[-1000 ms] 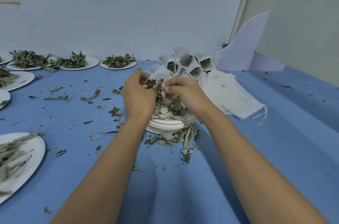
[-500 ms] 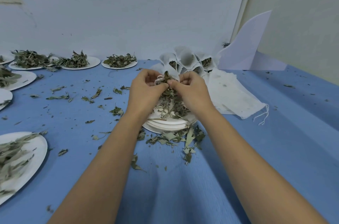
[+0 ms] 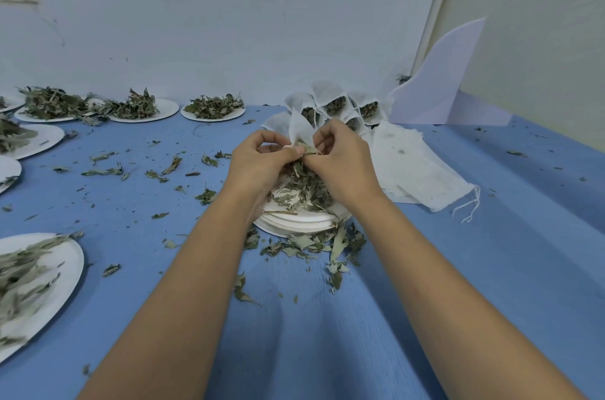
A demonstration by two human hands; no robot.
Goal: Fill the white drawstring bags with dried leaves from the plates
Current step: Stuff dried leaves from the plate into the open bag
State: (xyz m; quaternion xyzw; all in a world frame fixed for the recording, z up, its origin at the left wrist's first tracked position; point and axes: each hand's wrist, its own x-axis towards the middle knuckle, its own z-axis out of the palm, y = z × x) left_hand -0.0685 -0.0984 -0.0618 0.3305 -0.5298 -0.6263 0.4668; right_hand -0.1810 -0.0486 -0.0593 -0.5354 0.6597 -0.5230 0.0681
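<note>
Blue desk (image 3: 458, 285): left hand (image 3: 258, 167) & right hand (image 3: 343, 167) pinch thin white drawstring bag (image 3: 299, 132) above stacked white paper plates (image 3: 294, 226); I'd keep mouth wide.

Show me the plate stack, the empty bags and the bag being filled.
plate stack (image 3: 294, 224), head view, bare front rim.
empty bags (image 3: 422, 177), head view, top bag's cloth.
bag being filled (image 3: 301, 129), head view, upper cloth flap.

Both hands, left hand (image 3: 258, 163) & right hand (image 3: 340, 163), pinch white drawstring bag (image 3: 299, 127) w/ dried leaves (image 3: 301, 183) over stacked plates (image 3: 294, 224) on blue table (image 3: 458, 268), filled bags (image 3: 337, 105) behind.
</note>
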